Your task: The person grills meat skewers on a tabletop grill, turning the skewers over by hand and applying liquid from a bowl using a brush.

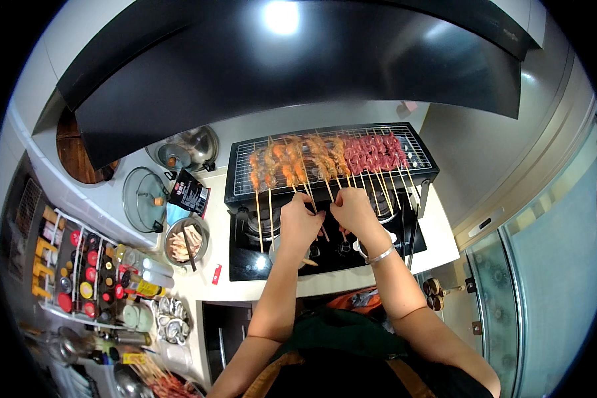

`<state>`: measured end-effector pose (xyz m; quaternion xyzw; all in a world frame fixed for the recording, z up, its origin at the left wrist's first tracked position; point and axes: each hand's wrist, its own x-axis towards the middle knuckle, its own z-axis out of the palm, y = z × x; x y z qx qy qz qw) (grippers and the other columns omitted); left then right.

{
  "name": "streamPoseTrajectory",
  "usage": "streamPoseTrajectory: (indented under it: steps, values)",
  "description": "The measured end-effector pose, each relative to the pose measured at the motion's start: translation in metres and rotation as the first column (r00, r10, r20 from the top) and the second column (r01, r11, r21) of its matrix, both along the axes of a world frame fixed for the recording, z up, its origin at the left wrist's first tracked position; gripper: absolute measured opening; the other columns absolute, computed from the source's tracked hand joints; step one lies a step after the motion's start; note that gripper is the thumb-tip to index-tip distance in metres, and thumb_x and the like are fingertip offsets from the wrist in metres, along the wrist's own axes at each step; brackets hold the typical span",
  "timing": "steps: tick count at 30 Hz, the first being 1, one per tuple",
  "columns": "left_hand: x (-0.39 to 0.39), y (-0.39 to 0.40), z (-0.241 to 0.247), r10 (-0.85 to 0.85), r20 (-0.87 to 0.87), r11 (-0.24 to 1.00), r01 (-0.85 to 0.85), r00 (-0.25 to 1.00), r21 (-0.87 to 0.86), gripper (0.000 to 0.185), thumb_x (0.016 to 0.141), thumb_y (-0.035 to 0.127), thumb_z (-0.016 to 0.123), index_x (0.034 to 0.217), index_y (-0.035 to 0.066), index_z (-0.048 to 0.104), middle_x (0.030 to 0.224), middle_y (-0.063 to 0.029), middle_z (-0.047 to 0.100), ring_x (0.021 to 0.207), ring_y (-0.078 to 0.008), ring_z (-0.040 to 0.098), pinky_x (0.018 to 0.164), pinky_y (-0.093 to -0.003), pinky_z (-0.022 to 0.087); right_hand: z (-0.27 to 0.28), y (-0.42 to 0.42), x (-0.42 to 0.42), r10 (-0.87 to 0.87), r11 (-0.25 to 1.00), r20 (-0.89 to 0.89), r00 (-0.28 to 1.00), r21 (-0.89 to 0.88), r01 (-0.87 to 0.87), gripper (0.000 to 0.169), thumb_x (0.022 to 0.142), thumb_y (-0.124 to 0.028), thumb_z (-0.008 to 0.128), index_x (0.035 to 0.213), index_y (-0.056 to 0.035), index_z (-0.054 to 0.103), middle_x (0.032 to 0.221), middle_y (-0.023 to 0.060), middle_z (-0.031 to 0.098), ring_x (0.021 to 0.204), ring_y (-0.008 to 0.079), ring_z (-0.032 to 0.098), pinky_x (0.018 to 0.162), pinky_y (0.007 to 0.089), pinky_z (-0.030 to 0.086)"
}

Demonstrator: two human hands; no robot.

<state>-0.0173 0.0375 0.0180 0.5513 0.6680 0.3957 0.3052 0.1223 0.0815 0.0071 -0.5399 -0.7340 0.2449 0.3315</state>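
A black rectangular grill (233,199) with a wire grate stands over the gas hob (244,268). Orange shrimp skewers (291,161) lie across its left and middle part, red meat skewers (375,153) across its right part, their wooden sticks pointing towards me. My left hand (298,221) grips wooden skewer sticks below the shrimp, near the grill's front edge. Close on its right, my right hand (354,211) pinches the sticks of shrimp skewers; how many it holds is hidden by the fingers. A metal bracelet is on my right wrist.
Left of the hob are a metal bowl (169,254) of pale food strips with chopsticks, a black packet (190,191), a glass lid (138,211) and a condiment rack (79,258). Black tongs (412,236) lie at the hob's right. The range hood (298,64) hangs above the grill.
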Motion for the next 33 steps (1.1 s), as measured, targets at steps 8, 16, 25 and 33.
streamPoseTrajectory:
  steps: [8,16,25,33]
  values:
    - [-0.004,-0.003,-0.024,-0.029,-0.115,0.984,0.049,0.993,0.170,0.063,0.070,0.007,0.080,0.121,-0.007,0.047,0.067,-0.0119,0.067,0.057,-0.0180,0.068,0.049,-0.0292,0.053,0.006,0.019,-0.028,0.123,0.992,0.012,0.992,-0.012,-0.123,0.024,0.074,-0.018,0.069,0.062,0.0029,0.067,0.059,0.0220,0.061,0.059,0.0369,0.063,0.062,0.0423,0.053]
    - [-0.020,-0.011,-0.002,-0.036,-0.004,0.998,0.036,0.999,0.048,0.065,0.072,0.007,0.081,0.126,-0.008,0.047,0.072,-0.0141,0.069,0.056,-0.0171,0.067,0.048,-0.0279,0.052,0.019,0.014,-0.020,0.035,0.939,-0.332,0.943,-0.313,-0.145,0.014,0.083,-0.004,0.062,0.076,0.0075,0.063,0.060,0.0116,0.063,0.045,0.0166,0.062,0.037,0.0287,0.050]
    - [-0.024,-0.014,0.002,-0.032,0.242,0.994,0.005,0.970,0.113,0.032,0.078,-0.002,0.073,0.107,-0.009,0.062,0.072,-0.0114,0.068,0.056,-0.0128,0.065,0.047,-0.0238,0.050,0.014,0.016,-0.006,0.030,0.888,-0.658,0.753,-0.329,-0.323,0.017,0.088,-0.009,0.064,0.078,0.0045,0.064,0.063,0.0075,0.062,0.043,0.0116,0.057,0.036,0.0251,0.047]
    - [-0.027,-0.022,0.017,0.071,0.404,0.968,-0.161,0.912,0.194,0.016,0.080,-0.004,0.065,0.096,-0.008,0.066,0.068,-0.0077,0.065,0.053,-0.0115,0.064,0.045,-0.0213,0.049,0.019,0.019,0.000,0.010,0.841,-0.891,0.453,-0.237,-0.485,0.012,0.087,-0.008,0.064,0.080,0.0019,0.065,0.066,0.0056,0.060,0.041,0.0085,0.051,0.035,0.0224,0.039]
